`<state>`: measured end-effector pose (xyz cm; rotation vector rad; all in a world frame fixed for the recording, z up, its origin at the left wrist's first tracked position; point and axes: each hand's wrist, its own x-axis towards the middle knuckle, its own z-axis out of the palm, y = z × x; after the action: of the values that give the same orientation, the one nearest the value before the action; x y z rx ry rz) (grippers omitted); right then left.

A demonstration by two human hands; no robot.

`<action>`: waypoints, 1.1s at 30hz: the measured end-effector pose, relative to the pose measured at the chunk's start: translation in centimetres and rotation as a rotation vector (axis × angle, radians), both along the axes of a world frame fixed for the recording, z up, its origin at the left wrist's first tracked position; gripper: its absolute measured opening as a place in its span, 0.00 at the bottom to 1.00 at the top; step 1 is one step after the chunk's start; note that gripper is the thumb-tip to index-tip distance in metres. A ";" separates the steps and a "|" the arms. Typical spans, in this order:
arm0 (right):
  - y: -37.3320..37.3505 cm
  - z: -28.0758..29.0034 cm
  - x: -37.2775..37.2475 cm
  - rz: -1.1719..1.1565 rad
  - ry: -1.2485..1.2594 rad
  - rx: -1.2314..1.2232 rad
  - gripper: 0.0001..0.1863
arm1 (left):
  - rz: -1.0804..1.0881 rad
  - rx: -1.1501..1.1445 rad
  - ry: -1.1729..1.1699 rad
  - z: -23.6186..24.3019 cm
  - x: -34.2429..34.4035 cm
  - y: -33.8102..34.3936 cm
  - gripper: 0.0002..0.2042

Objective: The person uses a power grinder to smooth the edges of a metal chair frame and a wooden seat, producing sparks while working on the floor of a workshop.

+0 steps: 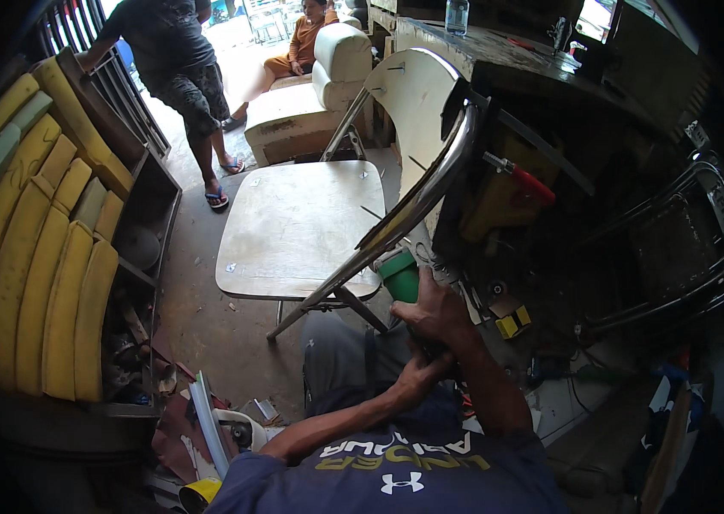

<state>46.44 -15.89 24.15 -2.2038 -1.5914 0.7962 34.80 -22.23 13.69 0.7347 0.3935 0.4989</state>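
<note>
Just beyond my lap, my right hand (437, 310) grips a green cylindrical thing (399, 276), its kind not clear from here. Lower down, my left hand (423, 370) is closed beside the right wrist, around something dark that the hands mostly hide. The green thing is next to the metal frame of a chair (300, 224) with a pale wooden seat. The chair's curved backrest (409, 98) stands on the right side, with several bolts or screws sticking out of it.
Yellow foam pads (45, 257) are stacked on a rack at left. A person in shorts (178, 68) stands beyond; another sits by a cream armchair (336, 77). A cluttered workbench (482, 43) runs along the right, near a red-handled tool (529, 184), a dark chair (679, 240) and a yellow box (512, 323).
</note>
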 end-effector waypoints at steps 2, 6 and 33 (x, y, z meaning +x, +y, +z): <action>0.3 0.2 -0.2 0.009 0.004 -0.010 0.43 | 0.024 -0.009 -0.019 0.0 -0.1 0.0 0.31; 0.9 0.1 -0.9 0.007 -0.083 0.002 0.45 | 0.056 -0.002 -0.027 -0.3 -0.1 0.4 0.30; 2.4 -0.4 -1.0 0.021 -0.065 -0.106 0.51 | 0.074 0.053 0.012 -0.6 -0.5 0.4 0.36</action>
<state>45.40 -13.49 23.76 -2.3124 -1.6403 0.8408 34.28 -21.80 13.12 0.7764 0.4213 0.5769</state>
